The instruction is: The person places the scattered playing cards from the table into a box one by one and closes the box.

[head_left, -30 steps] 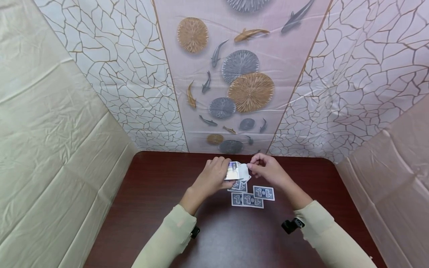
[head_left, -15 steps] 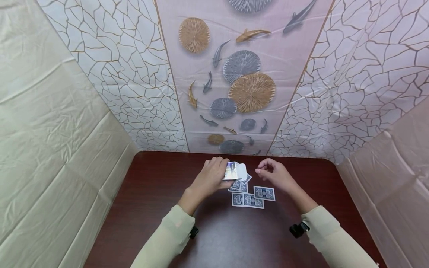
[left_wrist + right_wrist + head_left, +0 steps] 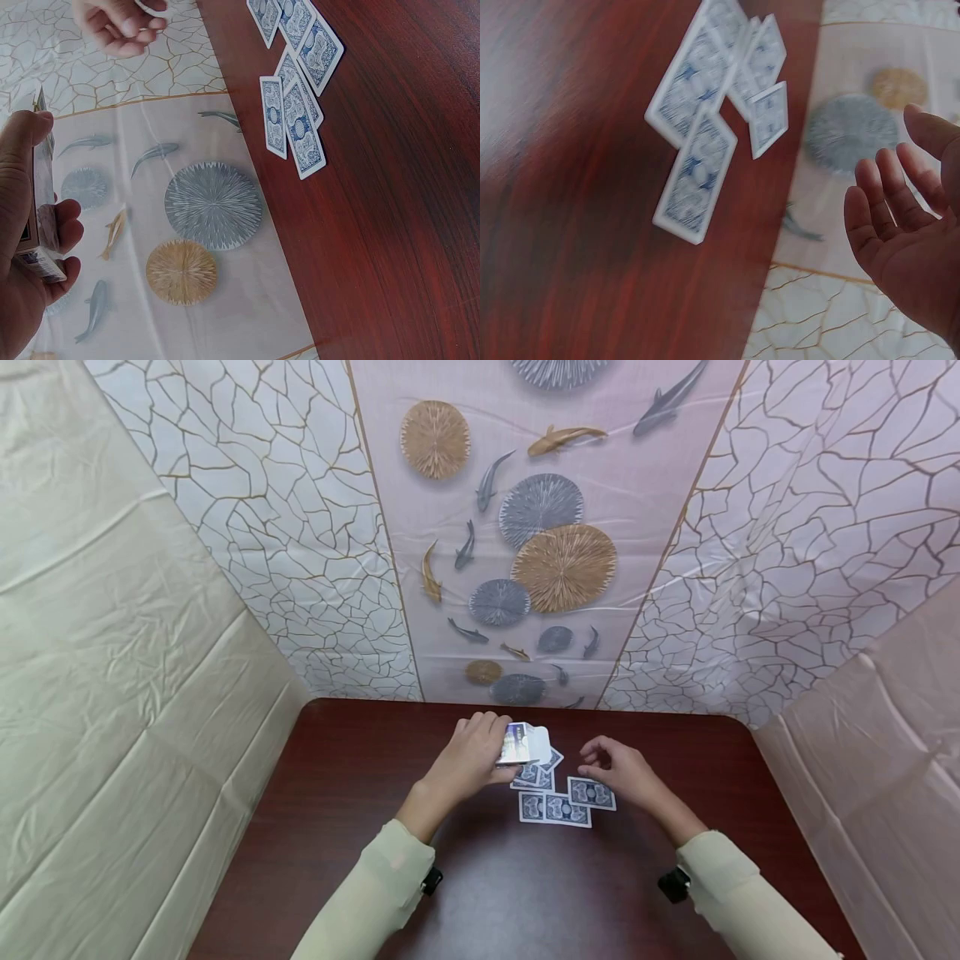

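Note:
My left hand (image 3: pixel 471 755) grips a playing-card box (image 3: pixel 515 743) above the table, thumb on one side and fingers round the other. The box's white flap (image 3: pixel 539 745) stands out on its right end. Several blue-backed playing cards (image 3: pixel 567 810) lie face down below and to the right of the box, some overlapping. Just beyond the rightmost card (image 3: pixel 591 792) hovers my right hand (image 3: pixel 624 768), fingers loosely bent. The right wrist view shows that same hand (image 3: pixel 915 217) with nothing in it. Whatever is inside the box is hidden.
The dark red-brown table (image 3: pixel 337 827) ends at a back edge close beyond both hands. Behind it hangs a patterned cloth (image 3: pixel 517 635) with fish and round leaf shapes. Beige cloth walls (image 3: pixel 120 693) stand at the left and right sides.
My right hand has let go of the box's flap and drawn back to the right, towards the rightmost card. The left hand with the box has barely moved. The cards lie as before.

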Tool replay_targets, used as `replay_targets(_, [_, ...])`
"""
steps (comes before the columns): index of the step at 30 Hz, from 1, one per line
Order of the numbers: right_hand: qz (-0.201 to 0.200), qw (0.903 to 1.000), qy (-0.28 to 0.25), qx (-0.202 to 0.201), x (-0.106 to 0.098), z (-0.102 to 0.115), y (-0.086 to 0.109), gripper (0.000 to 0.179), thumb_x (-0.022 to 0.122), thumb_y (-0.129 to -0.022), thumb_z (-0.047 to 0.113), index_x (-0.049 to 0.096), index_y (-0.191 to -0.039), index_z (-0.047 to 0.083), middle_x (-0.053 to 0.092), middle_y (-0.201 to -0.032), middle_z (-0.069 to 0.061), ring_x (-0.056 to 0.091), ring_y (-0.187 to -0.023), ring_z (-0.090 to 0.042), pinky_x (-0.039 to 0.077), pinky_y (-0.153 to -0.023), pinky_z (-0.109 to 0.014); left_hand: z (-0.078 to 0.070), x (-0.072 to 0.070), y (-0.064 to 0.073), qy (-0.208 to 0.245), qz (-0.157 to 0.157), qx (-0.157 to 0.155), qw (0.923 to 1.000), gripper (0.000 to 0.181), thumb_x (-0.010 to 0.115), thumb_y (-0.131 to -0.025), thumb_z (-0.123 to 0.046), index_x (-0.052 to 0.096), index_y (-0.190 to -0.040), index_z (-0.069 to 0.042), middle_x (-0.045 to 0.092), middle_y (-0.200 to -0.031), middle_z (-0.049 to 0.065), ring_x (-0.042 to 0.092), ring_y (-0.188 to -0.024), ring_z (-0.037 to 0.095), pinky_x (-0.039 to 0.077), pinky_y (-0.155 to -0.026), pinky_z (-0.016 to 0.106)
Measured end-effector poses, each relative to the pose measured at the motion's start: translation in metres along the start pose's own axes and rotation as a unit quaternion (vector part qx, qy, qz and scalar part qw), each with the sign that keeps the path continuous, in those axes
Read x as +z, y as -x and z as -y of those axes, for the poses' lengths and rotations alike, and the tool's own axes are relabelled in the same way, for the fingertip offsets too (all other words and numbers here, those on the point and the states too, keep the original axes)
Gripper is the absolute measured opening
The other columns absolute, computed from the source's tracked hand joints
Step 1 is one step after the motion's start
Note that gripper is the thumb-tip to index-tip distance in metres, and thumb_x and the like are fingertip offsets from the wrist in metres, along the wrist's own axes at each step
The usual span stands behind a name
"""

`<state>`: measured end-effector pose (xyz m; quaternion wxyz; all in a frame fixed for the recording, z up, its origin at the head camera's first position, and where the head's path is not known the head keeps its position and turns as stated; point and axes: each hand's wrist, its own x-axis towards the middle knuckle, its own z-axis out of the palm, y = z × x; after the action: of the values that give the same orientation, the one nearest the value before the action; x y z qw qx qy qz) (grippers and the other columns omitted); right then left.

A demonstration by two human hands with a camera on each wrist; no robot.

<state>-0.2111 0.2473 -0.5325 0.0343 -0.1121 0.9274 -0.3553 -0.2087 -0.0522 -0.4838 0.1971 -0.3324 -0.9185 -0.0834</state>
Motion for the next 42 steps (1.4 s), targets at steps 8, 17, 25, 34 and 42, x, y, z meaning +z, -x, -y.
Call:
replay_targets(8, [0.026, 0.9987, 0.045, -0.003, 0.011, -0.029, 0.002, 0.032, 0.078, -0.09, 0.01, 0.068, -0.118, 0.0, 0.07, -0.109, -0.014, 0.068, -0.101, -0.031, 0.056, -0.088, -0.048, -0.001, 0.0, 0.001, -0.005, -0.002, 0.002, 1.0, 0.07, 0.083, -0.077, -0.048, 0.057, -0.123, -0.003, 0.062, -0.105, 0.006, 0.057, -0.095, 0.024, 0.044, -0.077, 0.036])
replay_targets(17, [0.055, 0.9928, 0.106, -0.004, 0.026, -0.05, -0.001, 0.032, 0.08, -0.087, 0.011, 0.07, -0.115, 0.001, 0.066, -0.113, -0.015, 0.064, -0.107, -0.033, 0.052, -0.094, -0.053, 0.0, -0.001, 0.001, -0.009, -0.002, 0.003, 1.0, 0.069, 0.083, -0.076, -0.048, 0.058, -0.122, -0.004, 0.062, -0.104, 0.006, 0.057, -0.094, 0.024, 0.044, -0.077, 0.036])
replay_targets(25, [0.068, 0.9868, 0.147, -0.01, 0.039, -0.06, -0.003, 0.033, 0.083, -0.083, 0.01, 0.069, -0.111, 0.002, 0.061, -0.11, -0.015, 0.058, -0.101, -0.031, 0.05, -0.093, -0.053, 0.0, -0.001, 0.0, -0.006, 0.003, 0.002, 1.0, 0.068, 0.082, -0.078, -0.048, 0.058, -0.123, -0.004, 0.062, -0.106, 0.006, 0.057, -0.095, 0.023, 0.044, -0.077, 0.036])
replay_targets(34, [0.078, 0.9806, 0.18, 0.0, 0.042, -0.065, -0.003, 0.043, 0.088, -0.079, 0.017, 0.068, -0.115, 0.005, 0.059, -0.114, -0.016, 0.054, -0.104, -0.036, 0.048, -0.093, -0.056, -0.001, 0.0, 0.0, -0.012, 0.0, 0.006, 0.9999, 0.063, 0.08, -0.079, -0.048, 0.059, -0.121, -0.005, 0.062, -0.105, 0.005, 0.056, -0.093, 0.022, 0.043, -0.076, 0.035])
replay_targets(42, [0.101, 0.9727, 0.206, 0.037, 0.041, -0.068, -0.006, 0.049, 0.088, -0.08, 0.021, 0.065, -0.12, 0.004, 0.057, -0.122, -0.02, 0.053, -0.111, -0.04, 0.047, -0.095, -0.058, -0.002, -0.001, 0.0, -0.009, -0.011, 0.01, 0.9998, 0.064, 0.081, -0.078, -0.048, 0.059, -0.121, -0.005, 0.062, -0.104, 0.005, 0.057, -0.093, 0.022, 0.043, -0.075, 0.035])
